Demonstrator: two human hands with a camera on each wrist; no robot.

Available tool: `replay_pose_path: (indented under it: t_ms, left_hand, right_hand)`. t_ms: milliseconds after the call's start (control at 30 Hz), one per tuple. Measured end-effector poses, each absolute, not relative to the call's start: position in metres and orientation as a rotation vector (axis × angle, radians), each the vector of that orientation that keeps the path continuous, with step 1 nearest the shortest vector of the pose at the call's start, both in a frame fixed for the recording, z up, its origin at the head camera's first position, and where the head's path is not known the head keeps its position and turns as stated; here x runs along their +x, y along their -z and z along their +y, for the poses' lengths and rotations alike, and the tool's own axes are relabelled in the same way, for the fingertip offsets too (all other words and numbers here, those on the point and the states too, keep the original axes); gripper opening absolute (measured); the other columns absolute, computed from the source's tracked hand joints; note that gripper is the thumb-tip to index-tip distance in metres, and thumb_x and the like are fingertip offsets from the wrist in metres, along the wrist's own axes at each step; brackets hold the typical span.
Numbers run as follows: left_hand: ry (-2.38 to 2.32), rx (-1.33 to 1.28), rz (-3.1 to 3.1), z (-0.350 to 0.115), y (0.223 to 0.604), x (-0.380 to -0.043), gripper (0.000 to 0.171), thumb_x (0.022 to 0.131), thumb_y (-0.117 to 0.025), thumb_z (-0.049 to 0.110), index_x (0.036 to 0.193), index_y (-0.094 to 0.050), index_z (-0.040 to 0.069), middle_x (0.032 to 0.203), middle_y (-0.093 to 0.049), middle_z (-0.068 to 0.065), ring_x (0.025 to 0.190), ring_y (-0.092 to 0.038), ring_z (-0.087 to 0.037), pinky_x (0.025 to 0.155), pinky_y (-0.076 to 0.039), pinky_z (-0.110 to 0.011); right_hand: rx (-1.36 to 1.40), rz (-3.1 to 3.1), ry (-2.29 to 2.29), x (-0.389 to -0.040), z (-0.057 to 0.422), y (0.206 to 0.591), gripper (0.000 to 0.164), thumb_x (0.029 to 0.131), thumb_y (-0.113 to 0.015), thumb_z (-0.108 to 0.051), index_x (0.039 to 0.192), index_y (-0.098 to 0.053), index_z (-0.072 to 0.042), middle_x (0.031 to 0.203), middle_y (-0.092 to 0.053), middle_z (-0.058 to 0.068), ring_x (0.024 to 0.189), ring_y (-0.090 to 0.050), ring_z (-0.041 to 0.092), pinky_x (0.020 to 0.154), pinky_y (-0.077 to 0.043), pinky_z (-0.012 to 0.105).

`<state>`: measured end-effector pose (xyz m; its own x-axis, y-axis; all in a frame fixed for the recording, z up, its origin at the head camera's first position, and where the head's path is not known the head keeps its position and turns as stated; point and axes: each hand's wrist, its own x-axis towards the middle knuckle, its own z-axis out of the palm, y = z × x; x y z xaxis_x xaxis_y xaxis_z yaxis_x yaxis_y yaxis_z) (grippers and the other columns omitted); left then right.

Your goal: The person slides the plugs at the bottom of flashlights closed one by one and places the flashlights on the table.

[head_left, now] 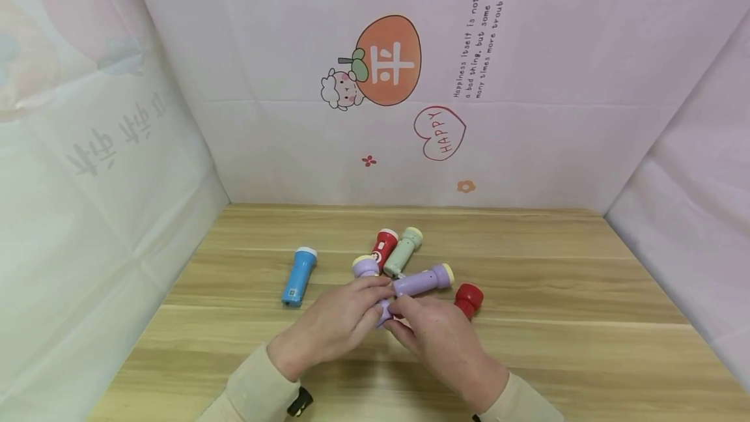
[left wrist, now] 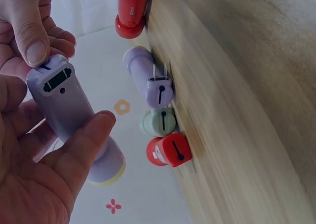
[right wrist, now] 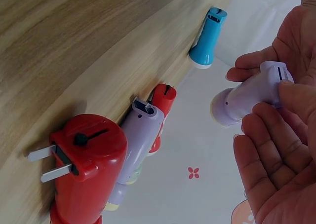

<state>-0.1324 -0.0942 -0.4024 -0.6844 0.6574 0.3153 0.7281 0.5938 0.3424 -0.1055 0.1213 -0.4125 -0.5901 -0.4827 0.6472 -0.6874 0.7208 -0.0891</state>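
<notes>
My left hand (head_left: 331, 321) grips a lilac flashlight (left wrist: 66, 103) round its body, its pale yellow-rimmed head pointing away from me. The thumb of my right hand (head_left: 445, 340) presses on the flat tail end beside a dark slot, and its fingers touch the side of the body. In the left wrist view the tail shows a black recess; no prongs stick out there. A second lilac flashlight (head_left: 418, 282) lies just beyond my hands, with two metal prongs standing out from its tail. Near my right hand lies a red flashlight (right wrist: 91, 160), its two prongs also out.
A blue flashlight (head_left: 299, 277) lies to the left on the wooden table (head_left: 556, 266). Behind my hands, another red flashlight (head_left: 383, 245) and a pale green one (head_left: 404, 249) lie side by side. Printed white cloth (head_left: 527, 148) hangs at the back and both sides.
</notes>
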Motion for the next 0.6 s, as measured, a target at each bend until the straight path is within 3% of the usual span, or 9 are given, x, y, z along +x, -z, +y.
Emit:
replay_pose_path:
  t_ms: [267, 600]
  left_hand:
    - [0.549, -1.091, -2.747, -0.103, 0.411, -0.138, 0.046, 0.103, -0.065, 0.038, 0.140, -0.063, 0.012, 0.146, -0.061, -0.006, 0.126, -0.065, -0.020, 0.102, -0.055, -0.039]
    - [0.252, -1.053, -2.835, -0.117, 0.426, -0.151, 0.042, 0.105, -0.063, 0.030, 0.138, -0.063, 0.006, 0.147, -0.060, -0.011, 0.123, -0.067, -0.027, 0.101, -0.056, -0.042]
  right_hand:
    - [0.818, -2.394, -0.343, -0.105, 0.132, 0.408, 0.036, 0.075, -0.094, -0.027, 0.099, -0.069, -0.020, 0.082, -0.074, -0.008, 0.070, -0.067, 0.010, 0.056, -0.051, 0.026]
    - [0.759, -2.413, -0.355, -0.109, 0.155, 0.403, 0.032, 0.083, -0.089, -0.029, 0.108, -0.074, -0.016, 0.097, -0.078, -0.002, 0.086, -0.074, 0.016, 0.071, -0.060, 0.036]
